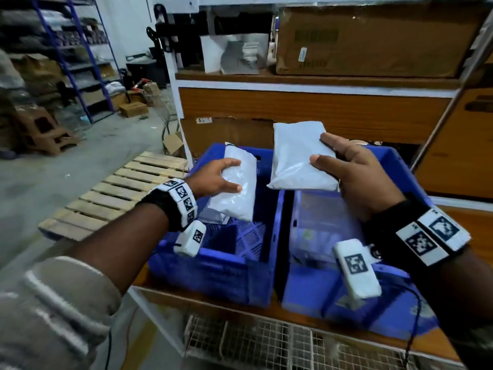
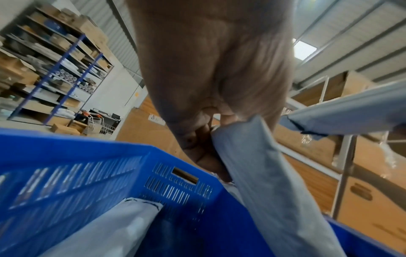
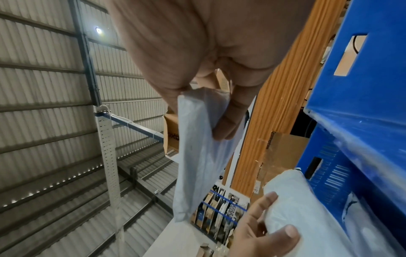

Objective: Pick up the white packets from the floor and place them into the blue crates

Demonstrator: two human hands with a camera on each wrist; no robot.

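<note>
A white packet [image 1: 234,188] was gripped by the left hand [image 1: 213,180] and another packet [image 1: 298,158] by the right hand [image 1: 354,174], both poised above the blue crates [image 1: 229,268], evidently for release.

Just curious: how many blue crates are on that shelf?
2: the left crate under the left hand's packet, the right crate beside it, touching. More could sit out of view.

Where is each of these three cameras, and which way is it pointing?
Head: worn on the head, looking forward and down at two blue crates; both forearms, left hand and right hand show, each holding a white packet.
Left wrist: along the left hand, upward past its palm.
Right wrist: along the right hand, toward the roof; the left hand's fingers show too.
Shared: all three show both packets and a crate.
</note>
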